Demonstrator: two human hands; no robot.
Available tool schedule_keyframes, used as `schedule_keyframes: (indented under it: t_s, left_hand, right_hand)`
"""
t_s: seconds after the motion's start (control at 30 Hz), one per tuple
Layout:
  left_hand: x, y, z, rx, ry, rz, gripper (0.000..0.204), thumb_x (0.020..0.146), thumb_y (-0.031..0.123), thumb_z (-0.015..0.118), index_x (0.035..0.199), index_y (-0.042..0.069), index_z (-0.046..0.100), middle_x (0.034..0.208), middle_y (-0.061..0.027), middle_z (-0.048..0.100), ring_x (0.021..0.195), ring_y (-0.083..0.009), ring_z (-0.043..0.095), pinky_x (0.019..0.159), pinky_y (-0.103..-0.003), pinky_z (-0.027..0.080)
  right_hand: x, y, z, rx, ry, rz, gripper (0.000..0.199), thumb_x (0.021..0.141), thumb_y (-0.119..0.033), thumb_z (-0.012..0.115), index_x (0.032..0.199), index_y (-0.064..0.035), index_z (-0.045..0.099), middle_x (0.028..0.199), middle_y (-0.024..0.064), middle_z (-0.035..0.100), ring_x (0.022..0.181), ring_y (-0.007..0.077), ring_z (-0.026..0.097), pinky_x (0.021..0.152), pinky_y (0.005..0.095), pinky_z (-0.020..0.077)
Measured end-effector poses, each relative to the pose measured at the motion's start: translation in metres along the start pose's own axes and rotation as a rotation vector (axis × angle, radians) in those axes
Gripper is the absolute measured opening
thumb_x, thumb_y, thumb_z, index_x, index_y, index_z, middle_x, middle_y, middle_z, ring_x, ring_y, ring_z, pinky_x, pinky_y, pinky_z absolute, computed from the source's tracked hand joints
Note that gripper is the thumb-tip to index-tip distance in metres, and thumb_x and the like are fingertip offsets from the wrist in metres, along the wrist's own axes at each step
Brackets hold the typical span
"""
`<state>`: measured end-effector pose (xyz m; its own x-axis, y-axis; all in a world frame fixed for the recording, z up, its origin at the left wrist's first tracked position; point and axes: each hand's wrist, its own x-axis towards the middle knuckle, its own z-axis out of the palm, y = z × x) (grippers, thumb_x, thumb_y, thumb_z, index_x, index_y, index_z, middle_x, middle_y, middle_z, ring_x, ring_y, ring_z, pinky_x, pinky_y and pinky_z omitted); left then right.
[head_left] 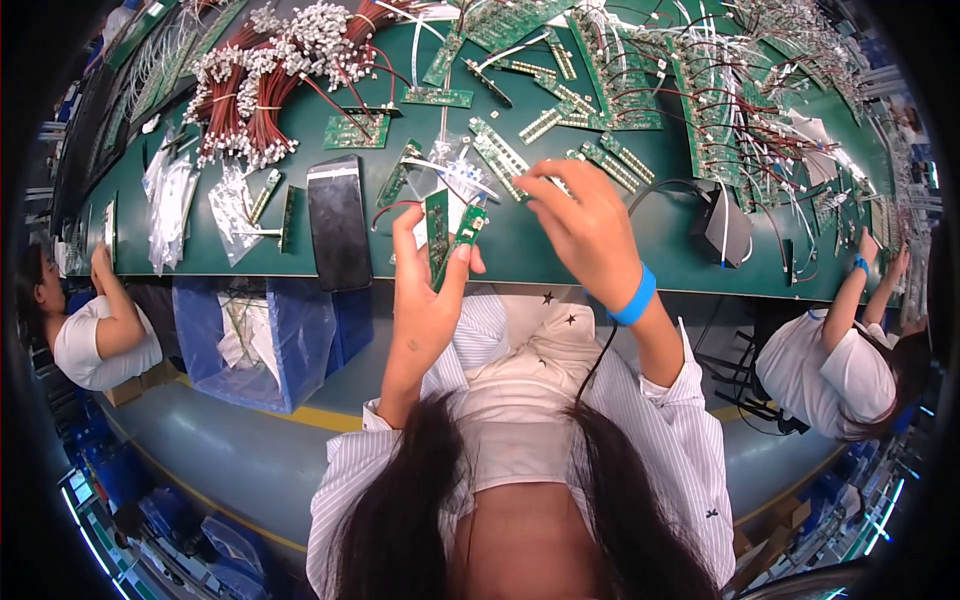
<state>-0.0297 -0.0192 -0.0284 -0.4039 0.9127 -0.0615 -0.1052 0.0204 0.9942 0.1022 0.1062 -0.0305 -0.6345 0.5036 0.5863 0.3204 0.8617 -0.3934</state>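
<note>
At centre frame, green circuit boards (438, 232) are being gripped by the left hand (420, 290). Just right, the right hand (592, 228) is being held with fingers bent; whether anything is being pinched is unclear. Farther, upper left, wire bundles (224, 98) are being supported by the table (672, 250).

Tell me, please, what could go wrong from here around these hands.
The small green circuit board in the left hand might slip from its fingers. The black rectangular object at the table's near edge could be knocked off. A black cable beside the right hand might snag on the wrist.
</note>
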Motion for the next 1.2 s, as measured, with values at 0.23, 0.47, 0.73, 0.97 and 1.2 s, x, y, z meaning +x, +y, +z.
schedule_keyframes:
  t_s: [0.23,0.47,0.73,0.97,1.2]
  left_hand:
    - [-0.005,0.002,0.008,0.038,0.022,0.049,0.038,0.085,-0.004,0.044,0.118,0.0,0.026,0.085,-0.0083,0.054,0.073,-0.0107,0.052,0.068,-0.023,0.042]
    - [-0.016,0.009,0.019,0.241,0.043,0.088,0.045,0.083,-0.005,0.045,0.123,0.0,0.023,0.104,-0.0136,0.05,0.093,-0.0138,0.049,0.08,-0.023,0.039]
    - [-0.018,0.009,0.018,0.177,0.002,0.029,0.046,0.084,-0.005,0.043,0.124,0.0,0.022,0.104,-0.0134,0.049,0.092,-0.0134,0.05,0.077,-0.024,0.04]
    - [-0.019,0.007,0.016,0.224,-0.042,0.082,0.047,0.084,-0.006,0.043,0.125,0.001,0.021,0.106,-0.0139,0.048,0.094,-0.0146,0.05,0.08,-0.026,0.04]
    - [-0.02,0.011,0.016,0.247,-0.065,0.05,0.038,0.084,-0.005,0.042,0.12,-0.001,0.031,0.094,-0.0176,0.054,0.08,-0.0224,0.058,0.071,-0.031,0.043]
  right_hand:
    - [-0.006,-0.03,-0.006,0.353,0.009,0.085,0.023,0.062,-0.005,0.067,0.084,-0.0068,0.061,0.077,0.0048,0.056,0.068,0.0224,0.054,0.059,0.032,0.0442]
    - [-0.004,-0.039,-0.001,0.259,0.048,0.114,0.027,0.062,-0.008,0.069,0.087,-0.0048,0.059,0.084,0.0063,0.055,0.066,0.0228,0.055,0.059,0.0333,0.0451]
    - [-0.008,-0.035,-0.001,0.347,-0.008,0.095,0.031,0.064,-0.01,0.069,0.092,-0.0018,0.058,0.088,0.0084,0.055,0.069,0.0235,0.058,0.058,0.0306,0.0485]
    - [-0.012,-0.035,0.0,0.101,0.095,-0.086,0.032,0.063,-0.011,0.07,0.089,0.0025,0.058,0.087,0.0118,0.057,0.069,0.0237,0.06,0.057,0.0304,0.0499]
    - [-0.008,-0.027,-0.016,0.39,-0.025,0.093,0.029,0.066,-0.01,0.068,0.091,-0.0008,0.059,0.086,0.0122,0.058,0.073,0.026,0.059,0.064,0.0322,0.0485]
